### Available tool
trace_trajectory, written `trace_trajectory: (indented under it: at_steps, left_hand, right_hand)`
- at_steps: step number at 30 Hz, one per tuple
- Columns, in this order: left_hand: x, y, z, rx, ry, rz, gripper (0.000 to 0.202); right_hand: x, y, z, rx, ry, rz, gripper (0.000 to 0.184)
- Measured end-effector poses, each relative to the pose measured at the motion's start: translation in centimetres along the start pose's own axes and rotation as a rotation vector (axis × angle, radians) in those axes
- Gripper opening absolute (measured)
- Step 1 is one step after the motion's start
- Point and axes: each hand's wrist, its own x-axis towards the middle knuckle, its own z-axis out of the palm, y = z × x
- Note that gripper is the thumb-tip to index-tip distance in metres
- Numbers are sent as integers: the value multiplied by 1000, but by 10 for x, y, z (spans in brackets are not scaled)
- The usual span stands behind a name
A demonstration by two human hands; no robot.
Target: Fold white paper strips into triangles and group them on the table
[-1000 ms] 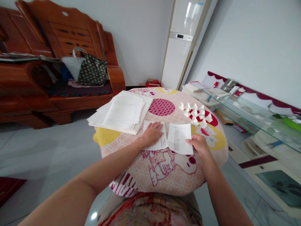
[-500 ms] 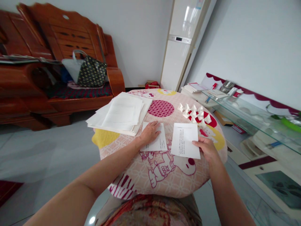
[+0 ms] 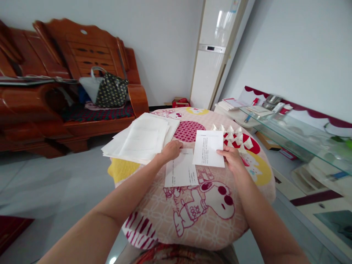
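My right hand pinches the right edge of a small printed sheet of paper, which is held over the tablecloth with its text facing up. A second printed sheet of paper lies to the left, partly beside the first. My left hand is at that sheet's upper left corner, fingers closed on its edge; the fingertips are partly hidden. A pile of larger white papers sits just beyond the left hand. Several folded white paper pieces stand in rows behind the right-hand sheet.
A round table with a pink patterned cloth is in front of me. On the right is a glass shelf with papers and cups. A wooden sofa holding bags stands at the left, a tall white cabinet-like unit at the back.
My right hand has carried its sheet up and left. My left hand has gone from lying flat on the other sheet to its upper left corner, fingers now closed. The view has shifted slightly.
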Motion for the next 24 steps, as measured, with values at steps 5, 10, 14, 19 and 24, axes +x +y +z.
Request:
trace_trajectory:
  at_steps: [5,10,14,19,24]
  left_hand:
    - [25,5,2,0,38,-80,25]
    - [52,-5,-5,-14,74,-87,32]
    - [64,-26,-16,-87,64,-156,33]
    - [76,-45,-30,-50,50,-209,36]
    - [94,-49,-36,-10,13,-222,37]
  right_hand:
    - [2,20,5,61,19,0,28]
    - [-5,25,4,63,12,54,29]
    - [-9,21,6,87,-3,68,29]
    - [-11,20,9,69,-11,71,29]
    - [-12,20,11,39,-17,75,29]
